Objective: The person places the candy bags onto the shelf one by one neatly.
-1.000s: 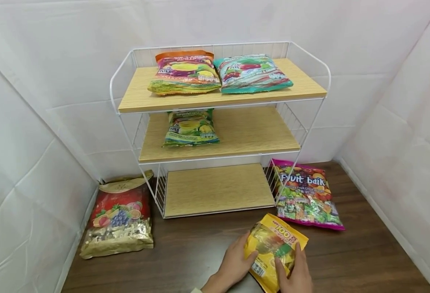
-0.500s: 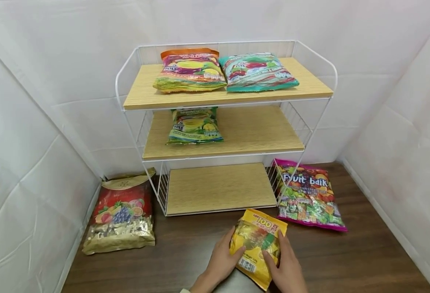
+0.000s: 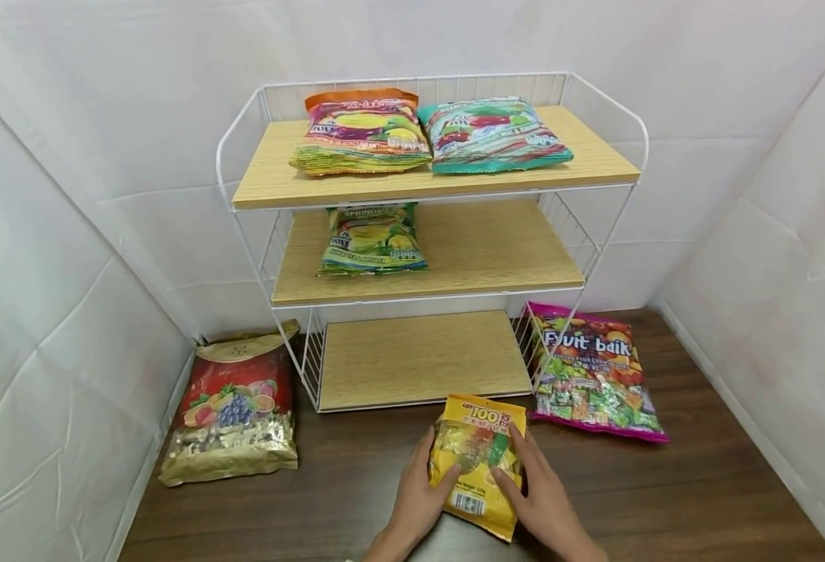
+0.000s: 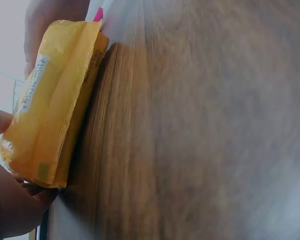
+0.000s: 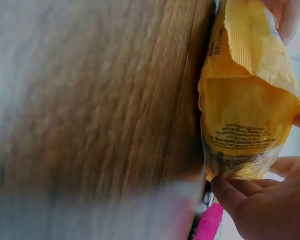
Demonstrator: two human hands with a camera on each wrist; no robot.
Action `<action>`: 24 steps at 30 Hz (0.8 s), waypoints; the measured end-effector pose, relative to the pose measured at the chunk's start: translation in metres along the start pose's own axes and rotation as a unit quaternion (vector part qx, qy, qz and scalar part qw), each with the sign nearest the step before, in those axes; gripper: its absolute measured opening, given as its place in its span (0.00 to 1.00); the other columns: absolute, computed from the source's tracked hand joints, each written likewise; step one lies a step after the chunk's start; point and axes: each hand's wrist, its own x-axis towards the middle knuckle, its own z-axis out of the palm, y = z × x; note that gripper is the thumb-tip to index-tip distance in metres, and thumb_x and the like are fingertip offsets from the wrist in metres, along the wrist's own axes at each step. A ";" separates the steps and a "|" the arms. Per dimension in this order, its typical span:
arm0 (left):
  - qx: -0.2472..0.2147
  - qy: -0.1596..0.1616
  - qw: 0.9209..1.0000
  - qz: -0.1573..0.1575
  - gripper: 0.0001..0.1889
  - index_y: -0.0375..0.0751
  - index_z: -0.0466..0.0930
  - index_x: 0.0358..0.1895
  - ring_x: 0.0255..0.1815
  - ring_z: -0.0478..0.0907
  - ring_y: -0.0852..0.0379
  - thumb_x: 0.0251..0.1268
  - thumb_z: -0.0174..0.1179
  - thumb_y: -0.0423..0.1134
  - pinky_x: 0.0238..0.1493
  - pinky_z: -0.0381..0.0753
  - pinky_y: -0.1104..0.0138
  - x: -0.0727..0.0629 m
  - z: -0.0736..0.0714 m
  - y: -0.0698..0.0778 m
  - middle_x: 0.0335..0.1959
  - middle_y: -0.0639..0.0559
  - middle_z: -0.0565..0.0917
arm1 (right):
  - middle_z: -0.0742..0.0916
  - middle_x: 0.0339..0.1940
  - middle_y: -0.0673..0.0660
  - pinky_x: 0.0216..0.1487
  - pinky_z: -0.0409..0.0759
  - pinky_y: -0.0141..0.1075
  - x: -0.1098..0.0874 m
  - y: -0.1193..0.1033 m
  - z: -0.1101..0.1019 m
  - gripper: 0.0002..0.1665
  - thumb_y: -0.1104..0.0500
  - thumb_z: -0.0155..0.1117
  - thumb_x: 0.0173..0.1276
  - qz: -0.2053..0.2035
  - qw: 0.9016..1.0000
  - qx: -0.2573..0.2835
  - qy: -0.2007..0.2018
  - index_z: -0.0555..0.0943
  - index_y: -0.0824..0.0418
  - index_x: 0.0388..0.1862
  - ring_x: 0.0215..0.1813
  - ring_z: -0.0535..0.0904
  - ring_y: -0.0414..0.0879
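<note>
A yellow candy bag (image 3: 478,457) marked "100" lies between both hands, in front of the shelf rack. My left hand (image 3: 419,488) grips its left side, thumb over the front. On the opposite side my right hand (image 3: 542,492) holds the bag, thumb on the front and fingers along the edge. In the left wrist view the yellow bag (image 4: 55,100) is seen from its lower end, close above the wood. The right wrist view shows the bag's printed side (image 5: 247,115), with fingertips (image 5: 227,192) under its far end.
Behind stands a three-tier rack (image 3: 433,187) with an orange-topped candy bag (image 3: 363,133), a teal one (image 3: 492,136) and a green one (image 3: 373,240). A red and gold bag (image 3: 232,410) lies left of it. At right is a pink-edged "Fruit baik" bag (image 3: 595,375).
Both hands have moved left with the yellow candy bag, which is now nearer the middle front of the rack and less tilted. The bags on and beside the rack have stayed put.
</note>
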 end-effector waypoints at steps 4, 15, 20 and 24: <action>-0.002 0.003 1.000 -0.030 0.43 0.28 0.55 0.72 0.65 0.65 0.36 0.66 0.57 0.57 0.61 0.65 0.44 -0.003 0.002 0.000 0.67 0.32 0.66 | 0.54 0.75 0.70 0.62 0.61 0.64 -0.005 0.000 0.000 0.52 0.31 0.49 0.68 0.041 0.999 0.023 -0.021 0.45 0.60 0.78 0.71 0.55 0.69; -0.027 0.019 0.998 -0.053 0.41 0.31 0.56 0.72 0.65 0.65 0.39 0.66 0.58 0.56 0.62 0.66 0.47 -0.013 -0.001 0.002 0.67 0.34 0.66 | 0.55 0.75 0.68 0.65 0.62 0.55 -0.029 -0.006 0.008 0.59 0.29 0.52 0.64 0.137 0.984 0.104 -0.048 0.46 0.67 0.77 0.72 0.56 0.63; -0.040 0.029 0.997 -0.053 0.41 0.32 0.56 0.72 0.66 0.65 0.40 0.66 0.58 0.55 0.63 0.66 0.48 -0.016 0.004 0.002 0.67 0.34 0.65 | 0.52 0.76 0.65 0.66 0.63 0.50 -0.030 -0.010 0.011 0.58 0.31 0.56 0.64 0.148 0.971 0.182 -0.038 0.45 0.65 0.77 0.73 0.54 0.59; -0.054 0.021 0.997 -0.045 0.41 0.35 0.56 0.73 0.65 0.67 0.44 0.65 0.58 0.56 0.61 0.69 0.52 -0.019 0.007 0.001 0.67 0.37 0.66 | 0.56 0.75 0.67 0.63 0.68 0.51 -0.031 -0.012 0.015 0.57 0.32 0.56 0.65 0.152 0.971 0.181 -0.031 0.46 0.65 0.77 0.71 0.60 0.62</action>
